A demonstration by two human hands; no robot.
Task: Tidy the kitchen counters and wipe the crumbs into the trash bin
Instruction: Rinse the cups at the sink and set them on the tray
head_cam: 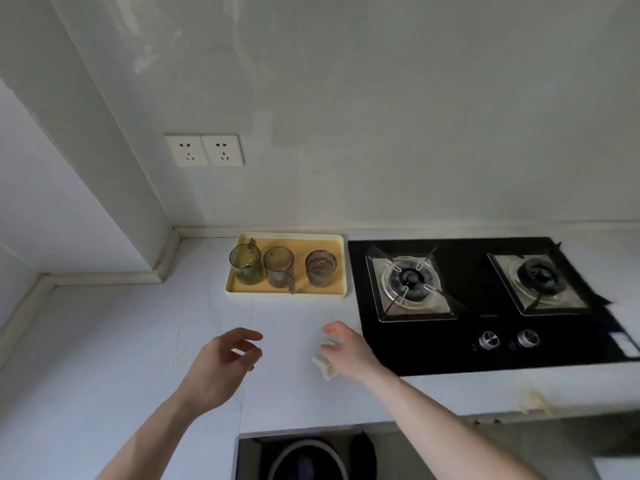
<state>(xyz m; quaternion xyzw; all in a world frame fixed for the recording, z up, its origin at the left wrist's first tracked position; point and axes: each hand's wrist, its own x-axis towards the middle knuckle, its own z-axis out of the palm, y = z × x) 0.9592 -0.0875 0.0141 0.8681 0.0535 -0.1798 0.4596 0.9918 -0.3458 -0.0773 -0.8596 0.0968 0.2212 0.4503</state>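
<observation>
My right hand (348,351) holds a small pale yellow cloth (325,367) against the white counter (121,358), just left of the stove. Beside it, my left hand (221,365) hovers over the counter with loosely curled fingers and holds nothing. Small crumbs (178,344) lie scattered on the counter to the left of that hand. Below the counter's front edge a round dark trash bin (308,459) shows in part.
A yellow tray (337,268) at the back holds a green glass pitcher (246,263) and two clear cups (278,266). A black two-burner gas stove (485,306) fills the right. Two wall sockets (204,150) sit above. The counter edge is chipped at the right (533,401).
</observation>
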